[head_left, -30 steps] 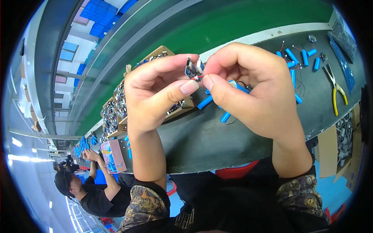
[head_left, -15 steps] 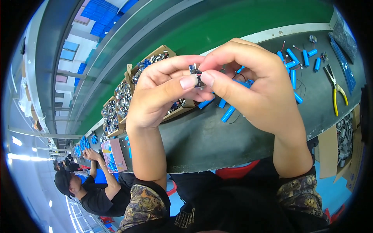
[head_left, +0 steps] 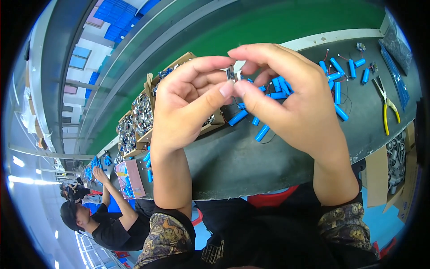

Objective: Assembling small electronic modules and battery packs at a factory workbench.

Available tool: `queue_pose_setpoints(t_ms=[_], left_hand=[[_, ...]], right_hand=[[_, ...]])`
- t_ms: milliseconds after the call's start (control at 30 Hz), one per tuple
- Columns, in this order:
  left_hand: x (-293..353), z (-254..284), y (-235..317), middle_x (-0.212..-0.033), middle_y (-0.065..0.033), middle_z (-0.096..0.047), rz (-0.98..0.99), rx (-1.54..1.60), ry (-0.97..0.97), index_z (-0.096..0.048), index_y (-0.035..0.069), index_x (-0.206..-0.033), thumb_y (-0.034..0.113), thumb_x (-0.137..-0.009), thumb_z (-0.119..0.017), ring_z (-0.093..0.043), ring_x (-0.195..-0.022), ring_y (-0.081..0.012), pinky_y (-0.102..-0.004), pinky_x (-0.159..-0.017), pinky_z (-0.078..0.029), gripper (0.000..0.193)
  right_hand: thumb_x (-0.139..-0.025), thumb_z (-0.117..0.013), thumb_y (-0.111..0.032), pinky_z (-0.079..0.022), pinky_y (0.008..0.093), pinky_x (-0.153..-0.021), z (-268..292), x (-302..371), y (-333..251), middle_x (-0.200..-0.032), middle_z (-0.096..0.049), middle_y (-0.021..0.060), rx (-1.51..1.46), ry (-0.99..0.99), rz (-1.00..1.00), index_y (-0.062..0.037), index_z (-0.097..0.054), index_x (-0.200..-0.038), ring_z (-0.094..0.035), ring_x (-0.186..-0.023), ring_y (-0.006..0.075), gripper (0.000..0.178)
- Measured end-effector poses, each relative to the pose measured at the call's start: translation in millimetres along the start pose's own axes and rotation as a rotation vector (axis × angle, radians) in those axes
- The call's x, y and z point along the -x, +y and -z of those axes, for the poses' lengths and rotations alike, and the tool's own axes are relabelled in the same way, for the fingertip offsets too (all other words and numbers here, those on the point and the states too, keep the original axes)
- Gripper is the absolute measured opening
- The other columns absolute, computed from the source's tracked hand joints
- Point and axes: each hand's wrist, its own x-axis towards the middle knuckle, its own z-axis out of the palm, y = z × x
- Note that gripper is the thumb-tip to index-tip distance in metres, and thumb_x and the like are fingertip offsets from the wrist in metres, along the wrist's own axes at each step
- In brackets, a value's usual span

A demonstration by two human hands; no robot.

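Observation:
Held up over the bench, a small circuit board (head_left: 230, 73) with dark and silvery parts stands between the thumb and forefinger of my left hand (head_left: 183, 101). My right hand (head_left: 286, 96) meets it from the other side, its thumb against the lower end and its forefinger curled above. A small whitish piece (head_left: 238, 77) shows at the right fingertips; whether it belongs to the board I cannot tell. Behind and below my hands lie several blue cylindrical battery cells (head_left: 280, 85) with thin wires.
Cardboard boxes of small electronic parts (head_left: 142, 114) stand left of my hands. Yellow-handled pliers (head_left: 386, 107) lie on the dark bench (head_left: 251, 166) at right, near more blue cells (head_left: 338, 92). A pink box (head_left: 134, 178) stands farther left, near a co-worker (head_left: 107, 219). A carton of metal parts (head_left: 396, 166) is at lower right.
The circuit board has turned and risen slightly between my fingers. Both hands have shifted a little, and the right forefinger has lifted away from the board. The co-worker's hands have moved slightly farther off.

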Motion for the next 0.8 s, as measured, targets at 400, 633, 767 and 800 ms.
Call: queue_pose_setpoints(t_ms=[400,633,767,800], left_hand=[[6,-18,8,-0.098,-0.0186,-0.072,0.051,0.333,0.019,-0.055,-0.001,-0.113,0.006,-0.093,-0.065,-0.073,-0.089,-0.0229,-0.0333,-0.072,-0.063,0.024],[49,-20,10,-0.1,-0.0131,-0.072,0.019,0.209,0.074,-0.062,-0.004,-0.11,-0.004,-0.088,-0.071,-0.072,-0.089,-0.0177,-0.0285,-0.081,-0.059,0.023],[97,-31,-11,-0.1,-0.0163,-0.071,0.054,0.086,0.107,-0.06,-0.007,-0.115,-0.011,-0.078,-0.076,-0.071,-0.092,-0.022,-0.0313,-0.081,-0.059,0.041],[110,-37,-18,-0.099,-0.0166,-0.07,0.071,0.067,0.115,-0.062,-0.008,-0.112,-0.01,-0.077,-0.077,-0.071,-0.091,-0.0222,-0.0306,-0.081,-0.059,0.037]], right_hand=[[-0.067,-0.078,0.004,-0.05,0.0303,-0.073,8,4,-6,-0.103,-0.061,0.0113,0.263,0.081,0.31,-0.0029,-0.064,-0.088,-0.062,-0.089,0.0198,0.026],[-0.07,-0.078,0.003,-0.048,0.0266,-0.07,13,25,-25,-0.09,-0.062,0.0079,0.19,-0.041,0.222,-0.0019,-0.068,-0.088,-0.061,-0.081,0.0174,0.021],[-0.071,-0.081,0.0,-0.045,0.025,-0.066,6,73,-33,-0.085,-0.064,0.0059,0.053,-0.221,-0.075,-0.0006,-0.07,-0.088,-0.059,-0.076,0.0149,0.02],[-0.071,-0.081,0.0,-0.045,0.025,-0.065,1,87,-34,-0.084,-0.064,0.0058,-0.07,-0.227,-0.255,-0.0006,-0.07,-0.087,-0.058,-0.075,0.0143,0.019]])
